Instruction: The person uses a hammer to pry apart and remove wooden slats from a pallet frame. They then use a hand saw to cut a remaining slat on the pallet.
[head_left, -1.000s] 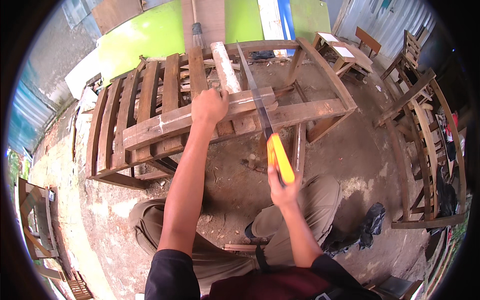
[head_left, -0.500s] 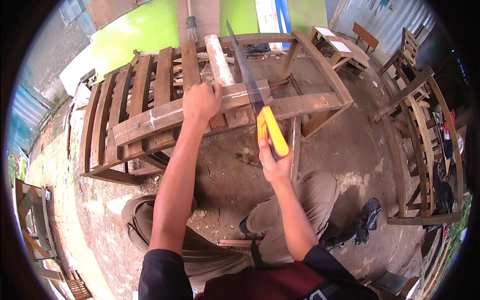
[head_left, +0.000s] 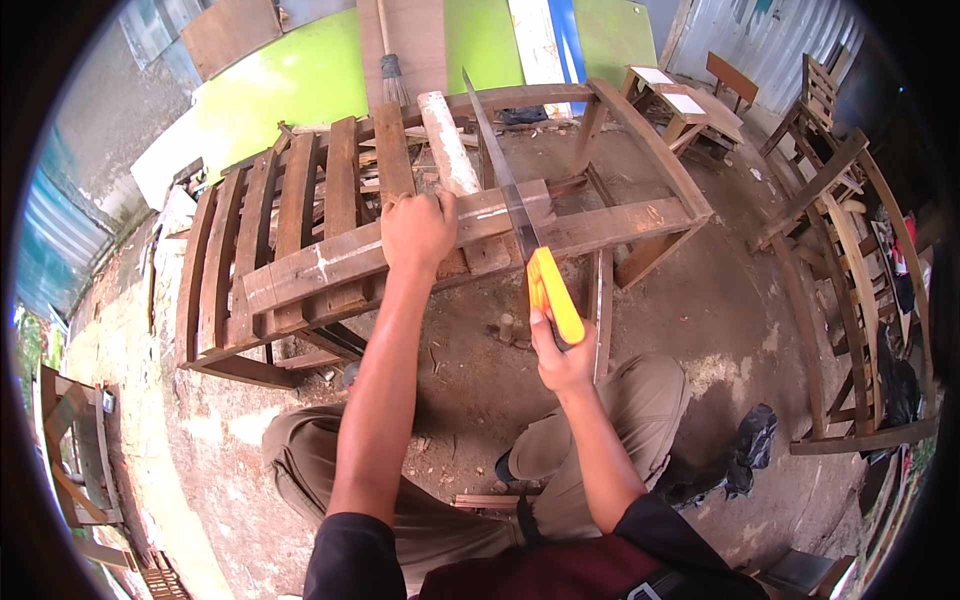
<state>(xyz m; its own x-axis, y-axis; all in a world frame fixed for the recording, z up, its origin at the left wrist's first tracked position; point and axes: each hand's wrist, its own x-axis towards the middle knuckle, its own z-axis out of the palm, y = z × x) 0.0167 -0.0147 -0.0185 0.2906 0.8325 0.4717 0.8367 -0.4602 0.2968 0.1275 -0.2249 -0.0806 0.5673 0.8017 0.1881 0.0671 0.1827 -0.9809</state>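
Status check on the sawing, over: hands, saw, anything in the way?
Left hand clamped on the wooden rail. Right hand grips the yellow-handled saw, blade across the rail. White post lies just beside the blade; nothing on the cut line.

My left arm stretches straight out ahead of me, the left hand (head_left: 418, 232) palm down with fingers curled over and pressing. My right arm is bent at the elbow, closer in, the right hand (head_left: 562, 360) wrapped tight in a fist grip, thumb up.
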